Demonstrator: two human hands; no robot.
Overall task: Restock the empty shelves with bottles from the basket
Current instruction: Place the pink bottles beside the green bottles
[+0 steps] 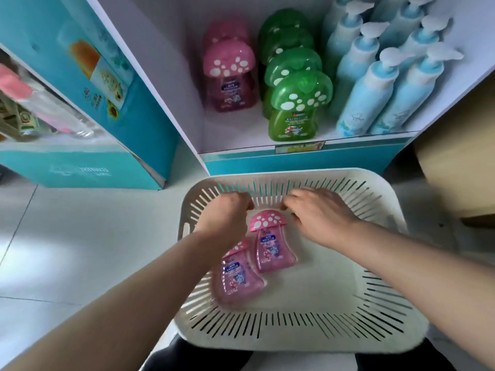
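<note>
A cream slotted basket [385,311] sits on the floor in front of the shelf. Two pink mushroom-cap bottles lie flat in it: one [273,249] near the middle, the other [238,279] to its left, partly under my left forearm. My left hand [227,212] hovers just left of the middle bottle's cap, fingers curled in with nothing seen in them. My right hand [321,212] is just right of that cap, fingers apart and bent down, holding nothing. On the white shelf [235,135] stand pink bottles [227,76], green mushroom bottles [294,108] and blue pump bottles [375,97].
The shelf floor in front of the pink row is bare. A teal cardboard display [107,103] stands to the left, with packaged goods [32,111] beyond it. A brown box [460,145] is at the right. The floor is pale tile [80,250].
</note>
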